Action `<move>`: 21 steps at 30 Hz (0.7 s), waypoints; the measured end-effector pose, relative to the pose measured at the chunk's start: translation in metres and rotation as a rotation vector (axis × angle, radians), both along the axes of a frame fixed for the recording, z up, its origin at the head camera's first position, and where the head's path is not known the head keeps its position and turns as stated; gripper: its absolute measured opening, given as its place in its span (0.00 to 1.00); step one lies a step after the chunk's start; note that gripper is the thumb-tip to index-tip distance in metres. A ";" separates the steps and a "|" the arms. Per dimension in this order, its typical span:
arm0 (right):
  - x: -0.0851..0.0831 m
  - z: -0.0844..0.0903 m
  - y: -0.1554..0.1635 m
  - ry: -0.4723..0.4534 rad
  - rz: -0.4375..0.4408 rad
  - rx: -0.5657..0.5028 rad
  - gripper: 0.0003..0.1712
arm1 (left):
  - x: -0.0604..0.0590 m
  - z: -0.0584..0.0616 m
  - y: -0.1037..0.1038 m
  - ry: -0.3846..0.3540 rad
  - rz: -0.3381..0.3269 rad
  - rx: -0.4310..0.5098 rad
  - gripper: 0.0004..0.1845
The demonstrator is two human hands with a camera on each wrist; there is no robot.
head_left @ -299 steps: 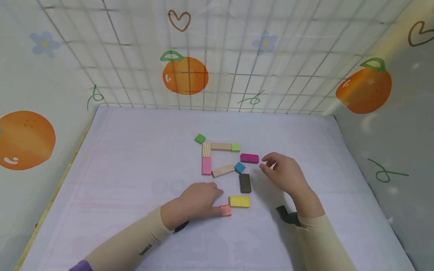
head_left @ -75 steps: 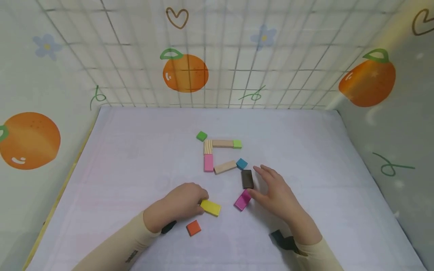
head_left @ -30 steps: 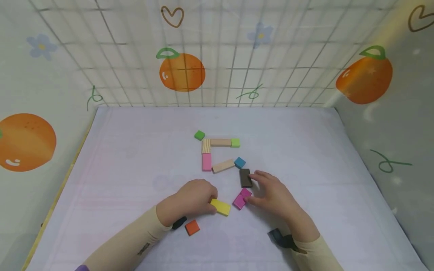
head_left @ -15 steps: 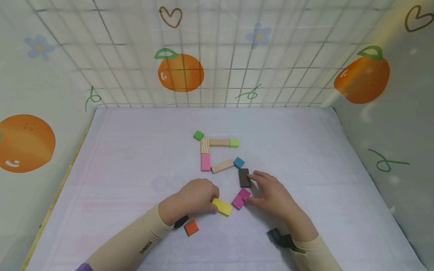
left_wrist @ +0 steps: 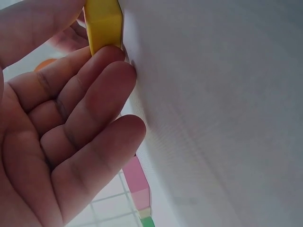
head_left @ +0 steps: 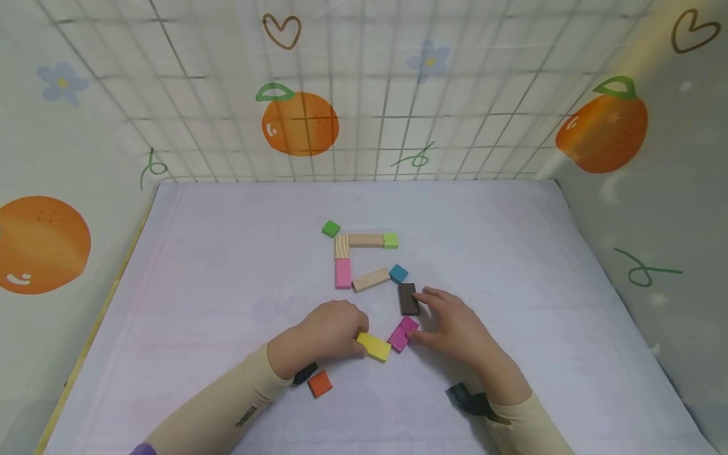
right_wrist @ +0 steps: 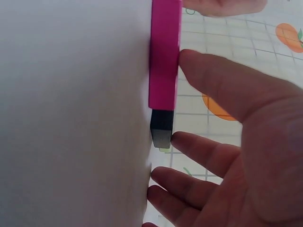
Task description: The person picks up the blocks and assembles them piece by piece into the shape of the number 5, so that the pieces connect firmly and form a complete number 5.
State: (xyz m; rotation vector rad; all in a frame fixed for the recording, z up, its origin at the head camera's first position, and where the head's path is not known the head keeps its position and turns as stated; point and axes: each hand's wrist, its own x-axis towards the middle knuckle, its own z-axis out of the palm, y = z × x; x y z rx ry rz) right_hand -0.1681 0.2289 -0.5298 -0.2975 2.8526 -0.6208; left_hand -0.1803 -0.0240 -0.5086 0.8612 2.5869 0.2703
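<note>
- white table [head_left: 227,297] fills the lower two thirds of the head view, with walls printed with oranges behind and at both sides.
- left hand [head_left: 327,332] lies low in the middle of the frame, fingers curled onto the near end of the yellow block [head_left: 373,346]; in the left wrist view the fingertips [left_wrist: 111,56] press against that block [left_wrist: 104,23].
- right hand [head_left: 455,325] sits just right of centre, fingers fairly straight and spread; the thumb touches the magenta block [head_left: 401,333] and a fingertip touches the dark brown block [head_left: 407,298]. the right wrist view shows the thumb [right_wrist: 208,78] against the magenta block [right_wrist: 164,54].
- yellow and magenta blocks lie end to end at an angle, about touching, between the two hands.
- above centre: pink block [head_left: 343,273], two plain wood blocks [head_left: 371,279], striped wood block [head_left: 341,246].
- orange square [head_left: 320,383] lies by the left wrist.
- blue square [head_left: 399,273] and two green squares [head_left: 330,229] are smallest.
</note>
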 end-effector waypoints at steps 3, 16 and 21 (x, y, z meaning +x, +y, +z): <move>0.000 0.000 0.000 0.001 0.004 0.000 0.45 | 0.001 0.000 0.000 0.001 -0.003 0.001 0.14; 0.000 0.000 -0.001 0.001 0.007 0.000 0.45 | 0.001 0.002 0.001 -0.001 -0.001 0.006 0.14; 0.000 0.002 0.000 -0.002 0.008 -0.002 0.45 | 0.000 -0.001 -0.001 0.000 -0.002 0.017 0.15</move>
